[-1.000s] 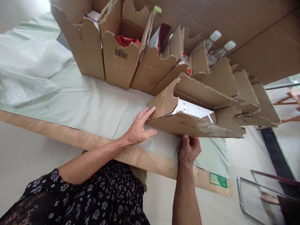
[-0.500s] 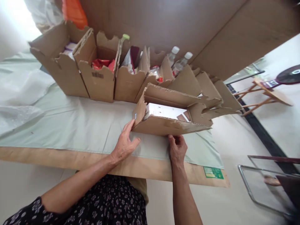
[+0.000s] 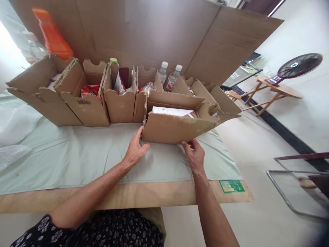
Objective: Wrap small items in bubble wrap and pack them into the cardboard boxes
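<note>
A long open-topped cardboard box (image 3: 172, 128) stands in front of me, between my two hands. Inside it lies a white carton (image 3: 171, 111) with a brown patch, mostly hidden by the near wall. My left hand (image 3: 135, 149) holds the box's left end, fingers laid against it and thumb spread away. At the lower front edge, toward the right, my right hand (image 3: 194, 154) grips the box with its thumb in front and its fingers curled, partly out of sight underneath.
Behind stands a row of cardboard boxes (image 3: 96, 111) with packets and bottles (image 3: 172, 79) in them. A tall cardboard panel (image 3: 154, 31) backs the row. Clear plastic wrap (image 3: 15, 130) lies at left on the cloth-covered table (image 3: 102, 171). A fan (image 3: 299, 67) stands right.
My view has shifted. The box in my hands has moved back toward the row, and its near wall now stands more upright. Both hands keep their places on it.
</note>
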Tool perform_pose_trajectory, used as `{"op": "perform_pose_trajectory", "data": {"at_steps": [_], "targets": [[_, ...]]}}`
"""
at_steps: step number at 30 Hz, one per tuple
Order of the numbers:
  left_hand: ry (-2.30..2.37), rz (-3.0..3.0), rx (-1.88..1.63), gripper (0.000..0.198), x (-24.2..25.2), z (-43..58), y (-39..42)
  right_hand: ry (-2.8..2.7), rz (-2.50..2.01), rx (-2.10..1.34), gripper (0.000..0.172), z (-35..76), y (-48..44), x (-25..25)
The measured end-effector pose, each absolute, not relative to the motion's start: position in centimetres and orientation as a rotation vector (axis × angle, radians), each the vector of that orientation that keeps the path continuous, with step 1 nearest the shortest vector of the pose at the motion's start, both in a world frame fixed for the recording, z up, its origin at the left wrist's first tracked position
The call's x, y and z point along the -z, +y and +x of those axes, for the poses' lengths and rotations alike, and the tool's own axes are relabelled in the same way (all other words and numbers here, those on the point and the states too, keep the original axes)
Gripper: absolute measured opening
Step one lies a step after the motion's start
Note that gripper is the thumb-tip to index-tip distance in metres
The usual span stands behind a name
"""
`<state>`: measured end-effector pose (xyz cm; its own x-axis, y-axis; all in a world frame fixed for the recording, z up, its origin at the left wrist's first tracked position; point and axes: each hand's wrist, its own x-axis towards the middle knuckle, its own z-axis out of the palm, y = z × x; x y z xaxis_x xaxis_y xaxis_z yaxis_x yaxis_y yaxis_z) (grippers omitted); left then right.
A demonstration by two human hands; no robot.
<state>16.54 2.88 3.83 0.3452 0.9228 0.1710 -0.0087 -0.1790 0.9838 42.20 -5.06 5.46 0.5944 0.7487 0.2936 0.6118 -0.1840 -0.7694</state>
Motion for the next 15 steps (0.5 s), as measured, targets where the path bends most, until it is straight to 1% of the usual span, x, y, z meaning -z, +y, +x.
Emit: {"op": "perform_pose_trajectory", "data": {"at_steps": [4,8,15], "targets": [[0.925,1.461,-1.032,0.083,-2.8,16.6,3.1,-1.084,-1.904,-0.245,0.045,42.1,-5.1,-4.2],[0.913,1.488,-1.023,0.085,-2.2,16.5,2.7,-1.053,-1.923,-0.238,0.047,41.9,-5.3,-3.2],[0.902,1.514,-1.004,0.086,-1.0,16.6,3.8,-1.002,-1.990,-0.158,0.054,42.3,-4.7,-3.3]]}}
